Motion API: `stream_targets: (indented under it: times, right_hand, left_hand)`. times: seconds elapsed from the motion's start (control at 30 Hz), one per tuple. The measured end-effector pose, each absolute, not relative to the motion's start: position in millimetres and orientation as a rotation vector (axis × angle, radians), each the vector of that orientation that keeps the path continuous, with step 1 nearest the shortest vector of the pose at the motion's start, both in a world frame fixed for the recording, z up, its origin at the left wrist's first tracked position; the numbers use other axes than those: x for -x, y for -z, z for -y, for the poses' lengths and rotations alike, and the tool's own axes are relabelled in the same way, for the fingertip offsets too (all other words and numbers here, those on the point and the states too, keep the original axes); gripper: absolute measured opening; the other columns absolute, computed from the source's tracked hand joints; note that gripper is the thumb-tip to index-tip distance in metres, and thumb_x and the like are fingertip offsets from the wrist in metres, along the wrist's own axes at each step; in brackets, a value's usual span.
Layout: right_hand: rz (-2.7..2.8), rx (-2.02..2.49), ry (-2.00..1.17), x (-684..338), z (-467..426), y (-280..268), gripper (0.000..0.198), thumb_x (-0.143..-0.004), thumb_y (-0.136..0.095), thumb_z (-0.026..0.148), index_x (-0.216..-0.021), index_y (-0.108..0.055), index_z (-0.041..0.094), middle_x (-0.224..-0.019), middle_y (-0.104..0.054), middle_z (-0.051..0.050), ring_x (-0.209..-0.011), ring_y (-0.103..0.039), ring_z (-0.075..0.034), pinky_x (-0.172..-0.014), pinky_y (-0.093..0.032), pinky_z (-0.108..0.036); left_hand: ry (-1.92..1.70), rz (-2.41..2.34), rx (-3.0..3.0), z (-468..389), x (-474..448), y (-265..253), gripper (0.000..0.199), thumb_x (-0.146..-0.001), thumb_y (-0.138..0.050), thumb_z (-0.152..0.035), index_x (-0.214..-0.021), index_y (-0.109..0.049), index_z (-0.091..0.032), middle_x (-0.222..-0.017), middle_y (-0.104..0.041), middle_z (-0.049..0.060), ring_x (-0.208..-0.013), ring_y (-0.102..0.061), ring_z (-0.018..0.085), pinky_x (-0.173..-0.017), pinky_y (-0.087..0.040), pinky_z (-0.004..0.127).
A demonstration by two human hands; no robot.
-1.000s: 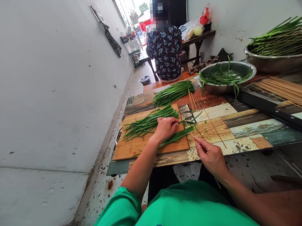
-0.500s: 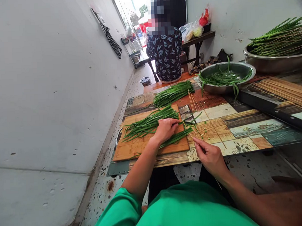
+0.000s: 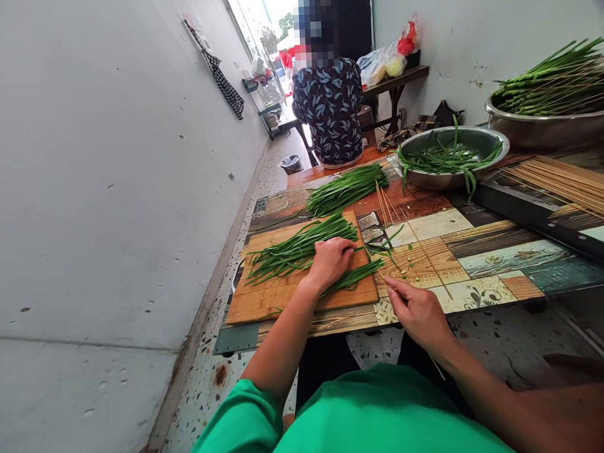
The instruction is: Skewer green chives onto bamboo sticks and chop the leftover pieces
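Garlic chives [image 3: 293,250] lie in a thick bunch on a wooden cutting board [image 3: 265,305], with a thinner bunch [image 3: 357,275] nearer the board's front right. Between these bunches, my left hand [image 3: 331,262] is closed, its fingertips pinching chives at their cut ends; how many is hidden. Just off the board's right edge, my right hand [image 3: 416,309] pinches a thin bamboo skewer [image 3: 383,274]. The skewer's tip points up and left to the chive ends, and its tail shows below the hand.
Beyond the board lies another chive bunch [image 3: 348,188], beside loose skewers [image 3: 385,206]. A knife [image 3: 547,224] rests at right, near a skewer pile [image 3: 570,185]. Behind are a metal bowl of chives [image 3: 501,147] and a larger basin [image 3: 543,130]. A person [image 3: 330,112] sits ahead, back turned.
Both hands have shifted very slightly left, keeping their pinched grips. The chives and board stay where they were.
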State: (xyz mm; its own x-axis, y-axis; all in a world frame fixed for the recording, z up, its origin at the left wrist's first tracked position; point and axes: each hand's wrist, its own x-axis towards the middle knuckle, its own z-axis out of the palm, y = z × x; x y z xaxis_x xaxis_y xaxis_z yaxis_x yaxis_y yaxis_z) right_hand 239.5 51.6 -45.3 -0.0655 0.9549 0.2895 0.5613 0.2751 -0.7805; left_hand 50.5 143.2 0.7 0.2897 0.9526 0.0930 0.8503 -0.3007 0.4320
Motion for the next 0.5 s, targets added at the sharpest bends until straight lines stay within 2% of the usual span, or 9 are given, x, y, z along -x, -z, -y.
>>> stream_targets:
  times: [0.3,0.5]
  right_hand:
    - [1.777,1.384,-0.608,-239.1,-53.0,46.1,0.033,-0.086,-0.047,0.025,-0.104,-0.073,0.017,-0.099,-0.072,-0.008,-0.088,-0.071,-0.022,-0.079,-0.058,-0.031]
    - [1.713,1.356,-0.627,-239.9,-51.2,45.3,0.032,-0.086,-0.048,0.026,-0.105,-0.073,0.02,-0.097,-0.073,-0.006,-0.083,-0.072,-0.021,-0.08,-0.058,-0.03]
  left_hand:
    - [-0.447,-1.571,-2.34,-144.8,-47.9,6.9,0.023,-0.088,-0.054,-0.019,-0.099,-0.073,-0.021,-0.098,-0.069,0.005,-0.094,-0.061,0.016,-0.086,-0.044,0.029]
    - [-0.426,-1.699,-2.354,-138.7,-46.9,3.0,0.02,-0.087,-0.057,-0.026,-0.102,-0.07,-0.021,-0.098,-0.07,0.005,-0.097,-0.061,0.02,-0.089,-0.039,0.035]
